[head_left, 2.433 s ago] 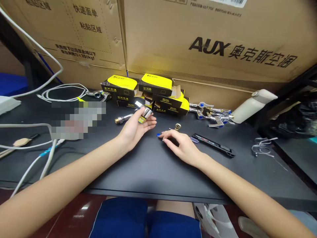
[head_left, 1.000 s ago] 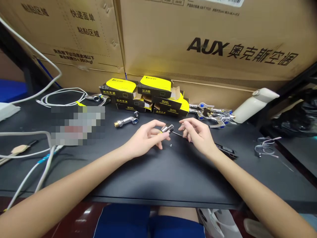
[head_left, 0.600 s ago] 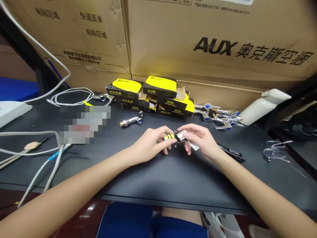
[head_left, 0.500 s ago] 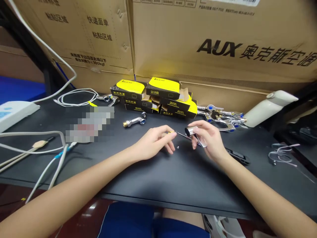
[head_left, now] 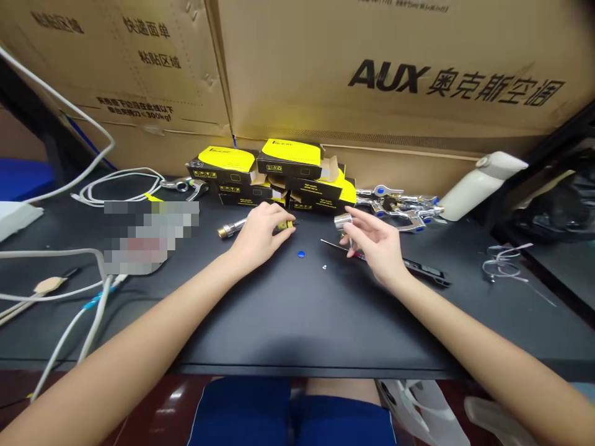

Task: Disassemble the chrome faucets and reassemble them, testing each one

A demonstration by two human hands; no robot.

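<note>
Above the table (head_left: pixel 260 322), yellow-black cylinder (head_left: pixel 284 225) clamped inside left grip (head_left: pixel 292 225), chrome handle (head_left: pixel 343 222) jutting from clamped right grip (head_left: pixel 348 219)

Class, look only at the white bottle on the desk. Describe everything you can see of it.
The white bottle is a smooth, plain cylinder, matt-looking, whether metal or plastic is unclear. Its lid is on and looks slightly greyer. It is tilted: the base is low beside the chrome fittings, the lid end raised toward the right. The large cardboard box stands behind; whether they touch is unclear. Neither hand touches it.
</note>
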